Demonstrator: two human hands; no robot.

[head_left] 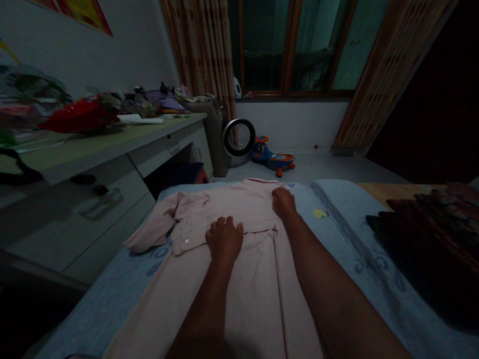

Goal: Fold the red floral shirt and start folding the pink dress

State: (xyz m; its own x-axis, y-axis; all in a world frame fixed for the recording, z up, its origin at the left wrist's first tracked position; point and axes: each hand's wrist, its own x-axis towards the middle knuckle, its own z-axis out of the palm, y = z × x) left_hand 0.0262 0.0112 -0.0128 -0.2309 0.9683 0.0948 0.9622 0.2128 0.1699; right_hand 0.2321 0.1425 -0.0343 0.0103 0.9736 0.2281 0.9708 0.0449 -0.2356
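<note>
A pale pink long-sleeved shirt (254, 269) lies spread on the bed, its collar (260, 181) at the far end. One sleeve (157, 224) sticks out to the left, bent. Near it, a buttoned flap or cuff (187, 237) lies across the shirt; which of the two I cannot tell. My left hand (225, 238) rests palm down on the fabric at the middle, fingers a little apart. At the shirt's right shoulder edge, my right hand (283, 202) has its fingers closed on the cloth. The part inside those fingers is hidden.
Dark folded cloth (430, 249) is piled on the right of the blue bed sheet (337, 239). A cluttered desk (149, 132) runs along the left. Beyond the bed stand a washing machine (215, 139), its round door (225, 137) open, and a blue-and-orange ride-on toy (271, 157).
</note>
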